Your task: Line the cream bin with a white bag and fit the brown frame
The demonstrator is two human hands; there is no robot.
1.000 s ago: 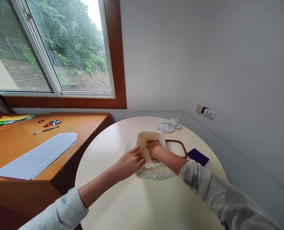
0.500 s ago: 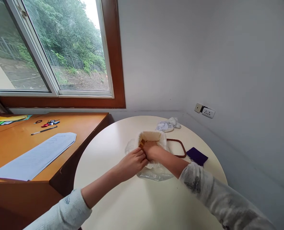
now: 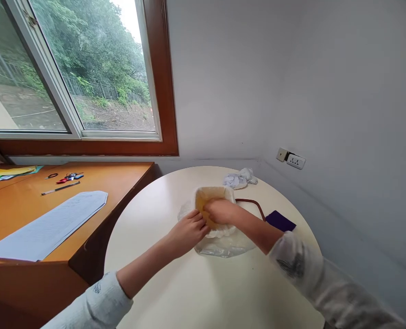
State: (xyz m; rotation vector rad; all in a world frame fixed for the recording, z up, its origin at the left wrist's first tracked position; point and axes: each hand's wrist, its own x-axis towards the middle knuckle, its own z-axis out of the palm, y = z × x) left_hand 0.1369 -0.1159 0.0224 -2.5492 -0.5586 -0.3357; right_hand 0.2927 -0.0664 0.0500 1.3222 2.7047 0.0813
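A small square bin (image 3: 199, 194) stands on the round table, with a clear plastic bag (image 3: 225, 249) draped over its rim and spread out around its base. My left hand (image 3: 189, 230) is closed at the near left edge of the bin, pinching the bag against the rim. My right hand (image 3: 220, 211) reaches into the bin's mouth from the right. Its fingers are blurred and partly hidden inside. Just behind my right forearm lies a brown ring-shaped frame (image 3: 258, 205), partly covered by the arm.
A dark purple cloth (image 3: 280, 220) lies at the table's right side. Crumpled clear plastic (image 3: 240, 178) sits at the back. On the left, an orange desk (image 3: 120, 178) holds papers (image 3: 59, 224), a pen (image 3: 61, 188), keys (image 3: 73, 177) and coloured sheets (image 3: 9, 171).
My right hand has lifted slightly and shifted inside the bin, its sleeve moving right. More of the bin's interior shows. The left hand stays at the rim.
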